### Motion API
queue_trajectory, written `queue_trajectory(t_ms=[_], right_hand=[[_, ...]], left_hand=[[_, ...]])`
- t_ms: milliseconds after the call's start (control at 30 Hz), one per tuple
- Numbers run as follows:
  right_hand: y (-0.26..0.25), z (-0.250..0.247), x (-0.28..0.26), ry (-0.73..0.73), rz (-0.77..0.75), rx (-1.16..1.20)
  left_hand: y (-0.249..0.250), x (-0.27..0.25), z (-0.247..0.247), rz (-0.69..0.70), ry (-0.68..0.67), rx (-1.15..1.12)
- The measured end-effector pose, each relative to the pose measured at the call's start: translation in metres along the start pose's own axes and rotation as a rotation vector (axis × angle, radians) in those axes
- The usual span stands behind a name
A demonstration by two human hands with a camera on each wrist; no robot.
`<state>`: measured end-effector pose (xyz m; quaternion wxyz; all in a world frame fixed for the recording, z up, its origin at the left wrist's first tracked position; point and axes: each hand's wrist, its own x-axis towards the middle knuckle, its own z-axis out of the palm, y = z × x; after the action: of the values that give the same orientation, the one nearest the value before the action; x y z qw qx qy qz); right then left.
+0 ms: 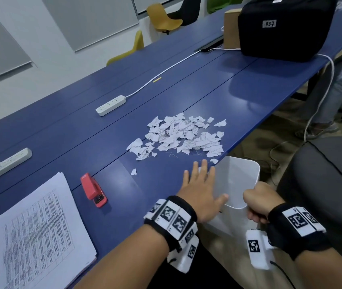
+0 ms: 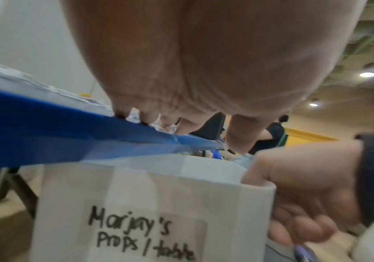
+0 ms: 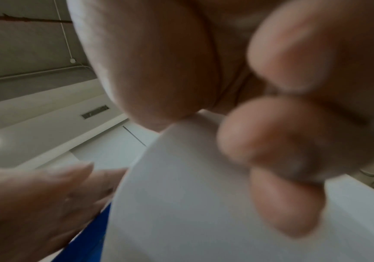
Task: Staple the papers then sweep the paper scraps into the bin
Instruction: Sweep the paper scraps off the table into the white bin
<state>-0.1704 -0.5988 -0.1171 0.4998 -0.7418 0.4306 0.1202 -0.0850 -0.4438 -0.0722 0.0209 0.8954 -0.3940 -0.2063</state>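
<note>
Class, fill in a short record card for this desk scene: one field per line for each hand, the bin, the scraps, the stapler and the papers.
left hand: open, fingers spread flat on the blue table at its edge
right hand: grip closed on the bin's rim
bin: white, held below the table edge
paper scraps: heaped on the table beyond the left hand
stapler: red, lying untouched
papers: printed stack, near left

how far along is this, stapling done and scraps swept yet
Stapling looks finished: the printed paper stack lies squared beside the set-down red stapler, though no staple is visible. In hand: the right hand grips the white plastic bin at the blue table edge, the left hand flat. Left: the torn paper scraps.
</note>
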Motion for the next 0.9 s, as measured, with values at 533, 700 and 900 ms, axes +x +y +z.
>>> queue_trajectory(t_ms=[533,700,900], right_hand=[[-0.005,-0.017,0.006,0.066,0.019,-0.035],[-0.009,-0.017,0.007,0.085,0.009,-0.052],[-0.009,-0.017,0.007,0.030,0.018,-0.019]], left_hand=[[-0.022,0.058,-0.039,-0.057,0.160,-0.034],[-0.005,0.047,-0.026,0.096,0.161,-0.008],[0.005,0.029,-0.001,0.405,0.337,-0.057]])
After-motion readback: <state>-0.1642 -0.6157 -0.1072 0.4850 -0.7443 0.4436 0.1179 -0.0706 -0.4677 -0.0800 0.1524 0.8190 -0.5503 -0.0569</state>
